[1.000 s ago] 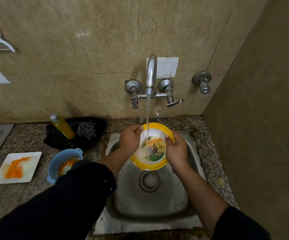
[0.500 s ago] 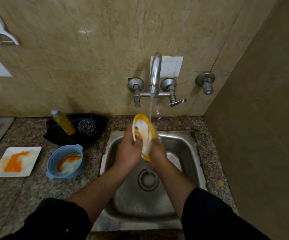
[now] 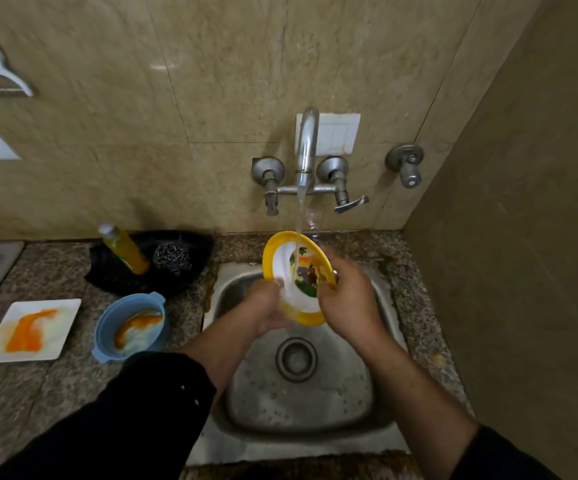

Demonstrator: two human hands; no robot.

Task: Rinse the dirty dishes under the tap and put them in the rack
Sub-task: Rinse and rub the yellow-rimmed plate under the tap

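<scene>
A yellow-rimmed plate (image 3: pixel 289 268) with a printed picture tilts under the running tap (image 3: pixel 306 150), above the steel sink (image 3: pixel 301 403). Water from the spout strikes its white face. My left hand (image 3: pixel 263 310) grips the plate's lower left edge. My right hand (image 3: pixel 346 296) lies over its right side, blurred by motion. On the counter to the left stand a blue bowl (image 3: pixel 131 327) smeared with orange sauce and a white square plate (image 3: pixel 33 329) with an orange smear. No rack is in view.
A yellow soap bottle (image 3: pixel 125 249) and a steel scrubber (image 3: pixel 172 258) rest on a black cloth behind the bowl. Tiled walls close the back and the right side. A second valve (image 3: pixel 407 164) juts from the wall at right. Speckled granite counter (image 3: pixel 38 393) stretches left.
The plate has turned from nearly edge-on to face me more, and my right hand has moved up over its right side. The camera view shifted slightly.
</scene>
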